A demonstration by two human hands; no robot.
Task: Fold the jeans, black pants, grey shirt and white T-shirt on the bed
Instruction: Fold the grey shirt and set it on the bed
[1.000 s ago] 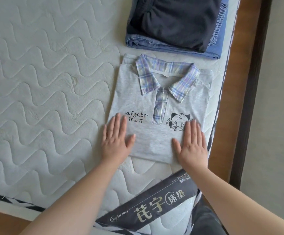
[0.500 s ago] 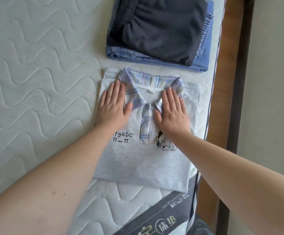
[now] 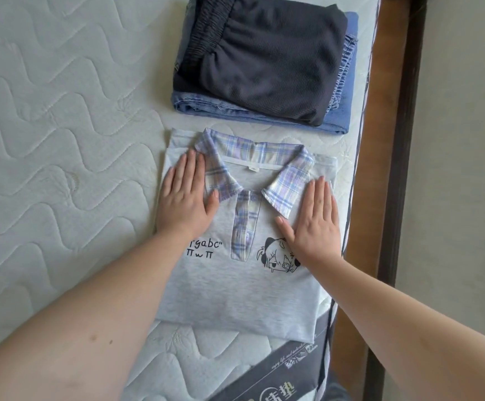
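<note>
Fingers [image 3: 190, 172] of the left hand [image 3: 186, 198] lie straight and close together, flat on the grey shirt [image 3: 235, 287] just left of its plaid collar [image 3: 253, 166], thumb spread toward the button placket; nothing is gripped. Right hand [image 3: 315, 219] is likewise flat, fingers extended and pressed on the shirt's right shoulder area beside the collar point, heel of the palm covering part of the cartoon print [image 3: 276, 256]; nothing is gripped. Both forearms reach in from the near edge of the bed [image 3: 47, 140].

Grey shirt is folded to a rectangle, front up, collar toward the far side, lying close to the right edge of the bed. Printed lettering [image 3: 203, 247] shows beside the left wrist.

Black pants [image 3: 264, 59] are folded and stacked on folded jeans [image 3: 337, 123], the pile sitting just beyond the shirt's collar, near the same right edge, apart from the shirt by a narrow strip of mattress.

A dark label with printed characters [image 3: 279, 371] lies at the near edge. A wooden bed frame [image 3: 371, 198] runs along the right side
</note>
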